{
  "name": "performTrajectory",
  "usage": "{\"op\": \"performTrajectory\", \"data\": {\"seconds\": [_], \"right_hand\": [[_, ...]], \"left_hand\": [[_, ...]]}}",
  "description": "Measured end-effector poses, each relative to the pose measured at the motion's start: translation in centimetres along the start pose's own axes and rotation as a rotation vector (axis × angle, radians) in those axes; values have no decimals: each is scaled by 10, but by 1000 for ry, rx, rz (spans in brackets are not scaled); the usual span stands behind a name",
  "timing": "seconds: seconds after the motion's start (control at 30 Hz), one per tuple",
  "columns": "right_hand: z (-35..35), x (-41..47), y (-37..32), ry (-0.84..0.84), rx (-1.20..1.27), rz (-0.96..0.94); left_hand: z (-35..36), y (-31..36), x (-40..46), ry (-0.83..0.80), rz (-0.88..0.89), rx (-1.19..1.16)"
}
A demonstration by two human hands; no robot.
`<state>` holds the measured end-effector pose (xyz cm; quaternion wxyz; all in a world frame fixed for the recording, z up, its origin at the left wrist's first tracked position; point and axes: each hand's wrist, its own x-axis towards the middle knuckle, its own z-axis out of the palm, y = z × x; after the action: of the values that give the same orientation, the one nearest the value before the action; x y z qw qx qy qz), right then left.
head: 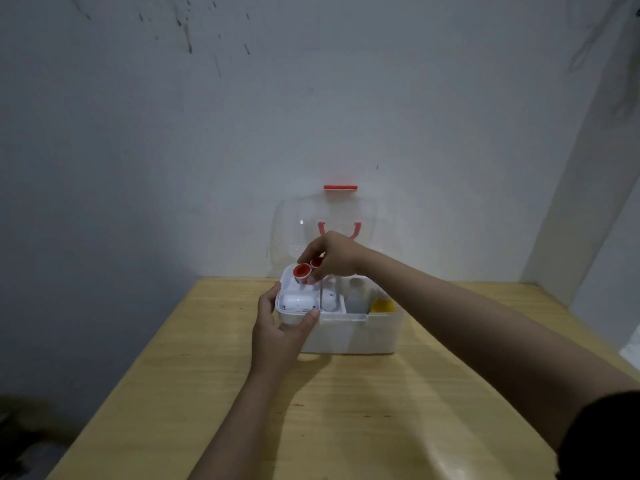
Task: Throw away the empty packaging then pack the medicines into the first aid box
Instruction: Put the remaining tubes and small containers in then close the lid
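Nearest to me I see a dark sleeve (602, 441) on the right forearm, which crosses the pale wooden table (214, 393), smooth with faint grain. Both arms reach forward to the first aid box (349, 332), a white plastic case with rounded corners sitting near the table's far edge.

My left hand (280, 327) grips the box's left front corner, thumb (306, 318) hooked over the rim and the fingers wrapped round the side wall. Just beyond that thumb, inside the raised white tray (289, 289), lies a white rounded package (298, 303) with small blue print too blurred to read.

Further along, my right hand (332, 258) hangs over the tray's far left part, fingertips pinched down on two small tape rolls (306, 271), white outside with red cores, standing close together. The hand covers part of the farther roll. To the right of this hand, past its wrist, the box's open compartment holds a clear bottle (355, 297) and something yellow (381, 305), partly hidden by the forearm.

Behind the hand the transparent lid (294, 233) stands open and upright, glossy, with a red handle (340, 188) on top and a red latch piece showing through it. It leans near the bare grey-white wall (173, 133), which is scuffed with dark marks higher up.
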<state>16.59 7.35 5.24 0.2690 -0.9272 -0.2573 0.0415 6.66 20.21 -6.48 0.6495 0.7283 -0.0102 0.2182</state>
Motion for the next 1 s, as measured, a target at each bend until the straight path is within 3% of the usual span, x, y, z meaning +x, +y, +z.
{"op": "performTrajectory", "data": {"seconds": [0.17,0.43,0.57,0.77,0.83,1.0], "right_hand": [[11,12,0,-84,-29,-13],[8,9,5,-20,61,8],[-12,-6,12,201,114,-7],[-48,-31,43,776,18,16],[-60,-35,56,899,-27,76],[-69,-35,76,790,-1,197]], "left_hand": [[1,-1,1,4,9,-29],[1,-4,1,5,19,-23],[-1,-4,1,4,6,-12],[0,-4,2,7,3,-3],[0,-4,2,12,-3,-5],[0,-2,0,9,-6,1]]}}
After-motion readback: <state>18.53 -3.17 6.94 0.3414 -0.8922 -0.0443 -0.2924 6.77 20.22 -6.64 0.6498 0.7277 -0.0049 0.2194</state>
